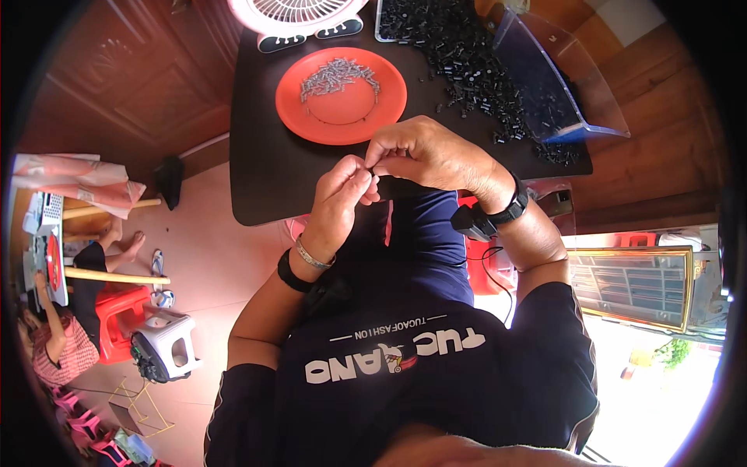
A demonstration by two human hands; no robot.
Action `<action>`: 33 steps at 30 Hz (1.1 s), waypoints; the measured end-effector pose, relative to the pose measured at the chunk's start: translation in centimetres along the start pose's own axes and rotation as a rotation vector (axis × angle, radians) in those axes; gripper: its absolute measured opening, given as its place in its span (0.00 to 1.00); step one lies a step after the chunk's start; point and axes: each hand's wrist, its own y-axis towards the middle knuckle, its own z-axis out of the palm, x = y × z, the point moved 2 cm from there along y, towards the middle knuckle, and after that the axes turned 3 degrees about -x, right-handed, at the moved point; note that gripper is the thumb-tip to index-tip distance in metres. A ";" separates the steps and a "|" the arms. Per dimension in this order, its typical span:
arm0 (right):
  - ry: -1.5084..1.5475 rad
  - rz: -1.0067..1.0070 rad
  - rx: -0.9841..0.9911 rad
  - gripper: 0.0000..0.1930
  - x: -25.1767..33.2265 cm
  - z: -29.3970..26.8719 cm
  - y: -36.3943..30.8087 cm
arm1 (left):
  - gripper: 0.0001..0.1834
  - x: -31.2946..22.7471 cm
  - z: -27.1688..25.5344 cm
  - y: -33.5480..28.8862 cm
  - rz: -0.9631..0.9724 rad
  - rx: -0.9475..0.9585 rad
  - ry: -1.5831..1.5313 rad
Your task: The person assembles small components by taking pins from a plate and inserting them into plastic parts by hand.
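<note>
Both my hands meet in front of me, over the near edge of a dark table. My left hand pinches a small black piece between thumb and fingers. The fingertips of my right hand are pinched together at the upper end of that piece; what they grip is too small to make out. Just beyond my hands lies a round orange-red plate with a heap of small silver metal pins toward its far side.
A large pile of small black cylindrical parts spreads over the table's right side, beside a clear plastic bin. A pink fan stands at the far edge. Another person sits at a table far left, near stacked red and white stools.
</note>
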 end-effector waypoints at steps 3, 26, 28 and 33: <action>-0.001 0.033 0.000 0.06 0.5 0.2 1.1 | 0.13 -0.4 -0.6 -0.3 0.022 0.001 0.034; -0.390 0.045 -0.141 0.10 -4.2 2.8 11.0 | 0.13 -1.6 -4.0 -1.2 0.169 -0.206 -0.090; 0.171 0.082 -0.145 0.10 -3.4 1.9 8.9 | 0.12 -1.7 -3.8 -1.0 0.196 -0.183 -0.007; 0.161 -0.031 -0.077 0.04 1.1 2.0 4.5 | 0.12 -1.2 -3.2 -0.7 0.208 -0.146 -0.007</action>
